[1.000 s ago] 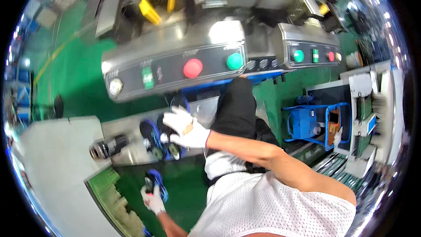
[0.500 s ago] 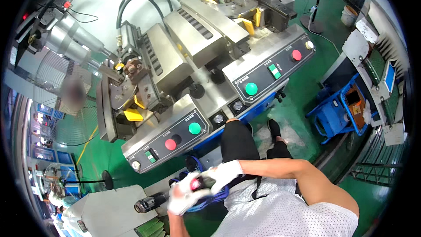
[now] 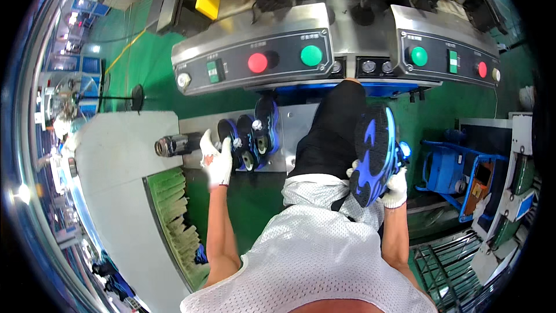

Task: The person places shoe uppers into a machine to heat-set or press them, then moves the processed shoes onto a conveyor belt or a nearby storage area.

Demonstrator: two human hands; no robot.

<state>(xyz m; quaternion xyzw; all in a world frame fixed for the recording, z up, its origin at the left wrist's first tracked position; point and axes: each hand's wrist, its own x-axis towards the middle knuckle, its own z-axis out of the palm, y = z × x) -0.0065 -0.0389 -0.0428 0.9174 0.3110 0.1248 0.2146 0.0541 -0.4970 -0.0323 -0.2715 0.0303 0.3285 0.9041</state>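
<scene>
My right hand [image 3: 395, 190], in a white glove, grips a sports shoe [image 3: 373, 148] and holds it up by my right thigh. Its black, blue and purple sole faces me, and my fingers are partly hidden behind it. A bright blue glow shows at the shoe's far right side; I cannot make out its source. My left hand [image 3: 218, 162], also gloved and stained reddish on the palm side, is open with fingers spread and nothing in it. It hovers beside several dark shoes with blue-purple edges [image 3: 267, 122] lying on a metal shelf [image 3: 296, 117].
Ahead stands a machine with two control panels [image 3: 255, 52] bearing red and green buttons. A dark cylindrical thing [image 3: 172, 145] lies left of the shoes. A grey-white table [image 3: 124, 168] with green bristle-like strips [image 3: 168, 203] is at left, a blue stool [image 3: 449, 168] at right.
My hands were together around a shoe at lower left; now they are apart. The shoe has gone rightward in my right hand, and my left hand has let go. My view has turned.
</scene>
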